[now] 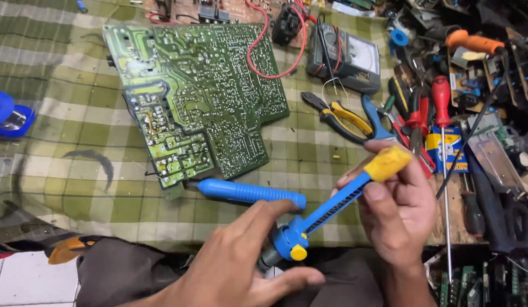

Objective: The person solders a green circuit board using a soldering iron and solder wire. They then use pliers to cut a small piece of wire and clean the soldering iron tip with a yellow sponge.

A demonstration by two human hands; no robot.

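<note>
Both hands grasp blue desoldering pump [326, 213] below green circuit board [198, 94]: right hand [397, 207] at yellow plunger, left hand [241, 264] at barrel.

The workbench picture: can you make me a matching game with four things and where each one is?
Things:
1. Desoldering pump
2. Soldering iron
3. Circuit board
4. Meter

Places:
A. Flat on the checked cloth, solder side up
B. Held in both hands
C. At the top, with red wires beside it
D. Lying with its tip at the board's lower corner

Pairs: 1-B, 2-D, 3-A, 4-C. The left hand holds the pump's barrel end; the right hand holds its yellow plunger end.
</note>
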